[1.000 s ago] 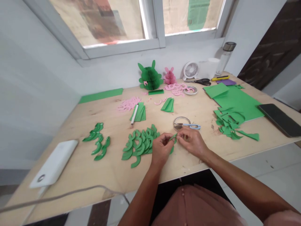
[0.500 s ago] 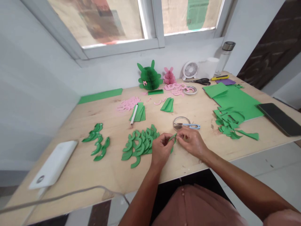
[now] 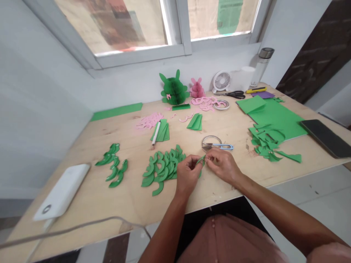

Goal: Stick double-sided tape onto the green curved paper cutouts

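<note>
Between the fingers of my left hand is a small curved green paper piece, pinched near its end. My right hand has its thumb and forefinger pressed together at the tip of that piece; whether they grip the paper itself or something tiny is hidden. A pile of curved green paper cutouts lies just left of my left hand. Beyond my right hand, blue-handled thread snips rest across a roll of tape. Farther left lie several glossier curved green pieces.
A white power bank with a cable sits at the left. Green paper scraps, green sheets and a phone are on the right. At the back stand a green paper figure, a pink one and a small fan.
Both hands stay nearly where they were, with the green piece still between them. The view has shifted very slightly; the things on the table have not moved.
</note>
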The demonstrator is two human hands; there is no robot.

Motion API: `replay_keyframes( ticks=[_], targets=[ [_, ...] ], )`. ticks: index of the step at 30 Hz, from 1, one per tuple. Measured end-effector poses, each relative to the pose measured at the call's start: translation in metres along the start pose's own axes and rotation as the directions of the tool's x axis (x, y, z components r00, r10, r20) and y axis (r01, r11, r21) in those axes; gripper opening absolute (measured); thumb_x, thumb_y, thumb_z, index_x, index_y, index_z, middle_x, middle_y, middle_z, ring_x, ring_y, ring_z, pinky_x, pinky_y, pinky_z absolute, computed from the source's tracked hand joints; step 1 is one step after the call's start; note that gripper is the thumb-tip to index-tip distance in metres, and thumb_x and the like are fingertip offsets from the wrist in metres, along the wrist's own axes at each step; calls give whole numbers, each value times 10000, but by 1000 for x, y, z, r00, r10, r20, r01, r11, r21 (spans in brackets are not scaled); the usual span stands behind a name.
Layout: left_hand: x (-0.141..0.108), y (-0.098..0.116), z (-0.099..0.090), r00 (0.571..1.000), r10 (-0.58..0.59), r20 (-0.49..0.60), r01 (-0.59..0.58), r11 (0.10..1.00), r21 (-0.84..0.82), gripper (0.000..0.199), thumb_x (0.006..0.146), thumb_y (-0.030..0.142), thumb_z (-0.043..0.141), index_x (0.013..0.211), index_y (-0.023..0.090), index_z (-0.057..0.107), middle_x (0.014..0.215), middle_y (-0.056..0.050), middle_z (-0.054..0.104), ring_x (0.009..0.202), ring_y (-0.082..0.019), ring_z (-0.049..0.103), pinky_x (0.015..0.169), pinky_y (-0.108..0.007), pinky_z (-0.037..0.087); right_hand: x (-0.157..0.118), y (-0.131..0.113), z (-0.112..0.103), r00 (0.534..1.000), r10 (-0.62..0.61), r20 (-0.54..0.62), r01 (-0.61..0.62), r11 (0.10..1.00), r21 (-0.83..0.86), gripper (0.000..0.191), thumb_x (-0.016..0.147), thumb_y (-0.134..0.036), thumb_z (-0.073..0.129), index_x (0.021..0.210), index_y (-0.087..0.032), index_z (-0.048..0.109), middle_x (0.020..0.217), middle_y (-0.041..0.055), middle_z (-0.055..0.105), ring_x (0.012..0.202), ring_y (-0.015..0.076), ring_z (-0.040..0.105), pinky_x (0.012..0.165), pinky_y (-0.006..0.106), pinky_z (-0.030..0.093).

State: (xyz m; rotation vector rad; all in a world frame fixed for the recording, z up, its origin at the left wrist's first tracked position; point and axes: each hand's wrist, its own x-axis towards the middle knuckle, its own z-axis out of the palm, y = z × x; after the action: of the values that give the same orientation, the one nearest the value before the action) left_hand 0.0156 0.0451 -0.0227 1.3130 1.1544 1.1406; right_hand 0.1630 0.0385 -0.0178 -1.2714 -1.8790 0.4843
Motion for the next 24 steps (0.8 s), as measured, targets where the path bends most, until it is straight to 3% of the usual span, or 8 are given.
replay_keyframes(
  ticks=[24],
  targets=[
    [0, -3, -1, 999, 38, -4, -37, 997, 60, 66, 692, 217, 606, 674, 156, 625, 569, 30, 579, 494, -79, 464, 497, -193, 362, -1, 2, 2, 1000, 1, 0, -1, 1000, -9, 80, 790, -159, 543, 736, -194, 591, 703, 13, 599, 668, 143, 554, 635, 262, 413]
  ],
)
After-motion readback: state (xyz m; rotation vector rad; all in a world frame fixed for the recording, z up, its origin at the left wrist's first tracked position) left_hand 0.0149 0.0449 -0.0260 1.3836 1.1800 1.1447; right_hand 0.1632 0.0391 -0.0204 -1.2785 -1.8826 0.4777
